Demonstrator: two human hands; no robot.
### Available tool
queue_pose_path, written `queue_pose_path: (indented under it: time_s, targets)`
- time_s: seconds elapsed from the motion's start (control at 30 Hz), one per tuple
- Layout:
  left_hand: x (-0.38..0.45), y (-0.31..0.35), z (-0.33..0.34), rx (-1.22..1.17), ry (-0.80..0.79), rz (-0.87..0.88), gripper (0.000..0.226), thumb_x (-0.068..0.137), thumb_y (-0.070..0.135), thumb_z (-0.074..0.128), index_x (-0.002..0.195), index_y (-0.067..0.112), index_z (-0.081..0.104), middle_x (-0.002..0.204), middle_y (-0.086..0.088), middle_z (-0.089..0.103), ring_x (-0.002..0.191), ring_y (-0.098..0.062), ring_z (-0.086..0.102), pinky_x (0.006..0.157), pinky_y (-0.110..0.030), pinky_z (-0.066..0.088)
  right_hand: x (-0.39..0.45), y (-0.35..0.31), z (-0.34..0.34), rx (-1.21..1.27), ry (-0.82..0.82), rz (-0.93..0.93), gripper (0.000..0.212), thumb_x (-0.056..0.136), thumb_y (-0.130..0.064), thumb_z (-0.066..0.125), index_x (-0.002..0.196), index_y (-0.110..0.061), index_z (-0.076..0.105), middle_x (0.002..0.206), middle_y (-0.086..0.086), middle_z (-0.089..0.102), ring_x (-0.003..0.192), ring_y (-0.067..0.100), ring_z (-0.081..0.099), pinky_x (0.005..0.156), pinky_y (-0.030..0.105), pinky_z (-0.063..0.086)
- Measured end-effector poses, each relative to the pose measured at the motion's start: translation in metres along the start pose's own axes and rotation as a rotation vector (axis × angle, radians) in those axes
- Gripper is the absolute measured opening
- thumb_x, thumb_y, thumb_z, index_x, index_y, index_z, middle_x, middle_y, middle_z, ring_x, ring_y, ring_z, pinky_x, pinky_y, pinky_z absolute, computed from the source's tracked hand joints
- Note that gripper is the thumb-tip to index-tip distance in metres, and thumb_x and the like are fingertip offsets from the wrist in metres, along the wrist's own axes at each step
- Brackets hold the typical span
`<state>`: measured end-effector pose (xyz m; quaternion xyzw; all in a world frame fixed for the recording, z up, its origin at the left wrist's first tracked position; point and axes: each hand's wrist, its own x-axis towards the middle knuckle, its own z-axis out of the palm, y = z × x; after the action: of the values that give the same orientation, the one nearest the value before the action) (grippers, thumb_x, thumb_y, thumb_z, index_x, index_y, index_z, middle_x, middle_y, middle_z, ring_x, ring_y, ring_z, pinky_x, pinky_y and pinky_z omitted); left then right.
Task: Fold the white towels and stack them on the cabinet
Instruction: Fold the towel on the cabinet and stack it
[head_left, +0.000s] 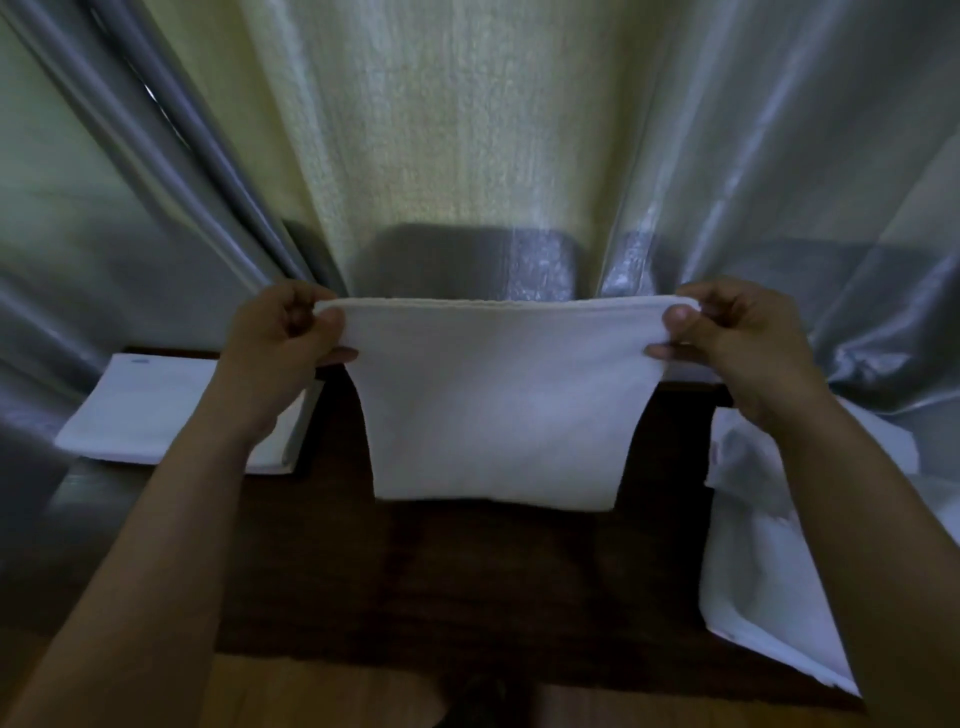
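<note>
Towel (493, 410) (one) between two hands

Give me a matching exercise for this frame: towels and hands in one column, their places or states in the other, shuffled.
1. held towel
2. folded stack
3. loose towels
4. left hand

a. pinching the towel's upper left corner
b. lying flat at the cabinet's left end
c. hanging between both hands
d. rumpled at the right end

Pairs: 1-c, 2-b, 3-d, 4-a
</note>
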<state>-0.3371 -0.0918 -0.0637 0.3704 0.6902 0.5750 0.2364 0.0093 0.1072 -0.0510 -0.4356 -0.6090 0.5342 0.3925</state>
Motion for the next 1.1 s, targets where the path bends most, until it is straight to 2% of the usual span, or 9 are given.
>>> queue_pose_path:
  time_s: [0.13,0.33,0.43,0.53,0.67,0.77,0.87,0.97,1.1]
  targets:
    - [-0.006,0.024,-0.010,-0.045,-0.042,0.098,0.020,0.099,0.005,0.060,0.094,0.024,0.063,0.083,0.005,0.072,0.084,-0.017,0.074,0.072,-0.024,0.061,-0.006,-0.023,-0.012,-0.039,-0.031,-0.160,0.008,0.096,-0.003,0.064,0.102,-0.003,0.070,0.092,0.019,0.071,0.087,0.030,0.073,0.079,0.041,0.063]
    - [-0.061,-0.006,-0.015,0.103,-0.038,0.102,0.027,0.094,0.000,0.066,0.090,0.027,0.066,0.092,-0.007,0.074,0.095,-0.021,0.071,0.084,-0.033,0.056,-0.054,0.008,-0.028,-0.321,-0.085,-0.286,0.019,0.091,-0.003,0.070,0.100,-0.019,0.074,0.090,-0.001,0.074,0.083,0.006,0.070,0.078,0.017,0.054]
    - [-0.101,-0.048,-0.007,0.184,-0.109,0.000,0.027,0.092,-0.001,0.067,0.092,0.026,0.067,0.100,0.012,0.077,0.099,-0.004,0.070,0.079,-0.017,0.055,-0.086,0.062,-0.029,-0.439,-0.146,-0.222,0.018,0.090,0.000,0.070,0.096,-0.016,0.073,0.087,-0.001,0.073,0.081,0.005,0.065,0.076,0.010,0.047]
    - [-0.147,-0.097,0.002,0.295,-0.204,-0.093,0.024,0.094,0.000,0.065,0.096,0.024,0.067,0.105,0.013,0.076,0.100,-0.004,0.070,0.083,-0.031,0.057,-0.123,0.123,-0.032,-0.520,-0.246,-0.085,0.018,0.091,-0.001,0.069,0.091,-0.019,0.072,0.086,-0.001,0.072,0.082,0.013,0.066,0.075,0.016,0.047]
    - [-0.200,-0.144,0.009,0.476,-0.352,-0.211,0.025,0.094,0.005,0.065,0.096,0.030,0.066,0.099,0.008,0.072,0.092,-0.007,0.069,0.080,-0.038,0.061,-0.170,0.179,-0.041,-0.646,-0.421,0.024,0.019,0.095,-0.009,0.066,0.088,-0.026,0.069,0.085,-0.014,0.067,0.081,-0.004,0.061,0.070,0.004,0.041]
    - [-0.227,-0.164,0.010,0.618,-0.450,-0.246,0.027,0.095,0.008,0.065,0.096,0.034,0.063,0.098,0.009,0.070,0.087,-0.013,0.070,0.076,-0.034,0.060,-0.195,0.198,-0.048,-0.677,-0.534,0.036,0.020,0.095,-0.004,0.065,0.086,-0.020,0.070,0.084,-0.011,0.069,0.084,-0.003,0.062,0.070,0.007,0.044]
    - [-0.242,-0.170,0.009,0.692,-0.511,-0.201,0.035,0.093,0.003,0.066,0.093,0.038,0.059,0.103,0.015,0.066,0.099,-0.008,0.066,0.077,-0.014,0.050,-0.208,0.204,-0.054,-0.723,-0.611,0.046,0.018,0.095,-0.003,0.064,0.085,-0.017,0.070,0.085,-0.006,0.070,0.082,0.002,0.063,0.072,0.018,0.050]
    - [-0.246,-0.170,0.006,0.744,-0.552,-0.221,0.034,0.094,0.004,0.065,0.093,0.038,0.059,0.107,0.011,0.066,0.101,-0.007,0.064,0.082,-0.022,0.053,-0.214,0.207,-0.058,-0.773,-0.684,0.040,0.018,0.097,-0.005,0.061,0.085,-0.015,0.070,0.083,-0.003,0.070,0.078,0.007,0.063,0.074,0.028,0.053]
    - [-0.236,-0.163,0.006,0.814,-0.651,-0.295,0.028,0.095,0.009,0.065,0.093,0.037,0.059,0.112,0.008,0.065,0.107,-0.008,0.061,0.089,-0.023,0.052,-0.211,0.206,-0.060,-0.807,-0.759,0.036,0.015,0.096,-0.010,0.062,0.092,-0.019,0.074,0.088,-0.009,0.070,0.084,-0.001,0.062,0.072,0.011,0.047]
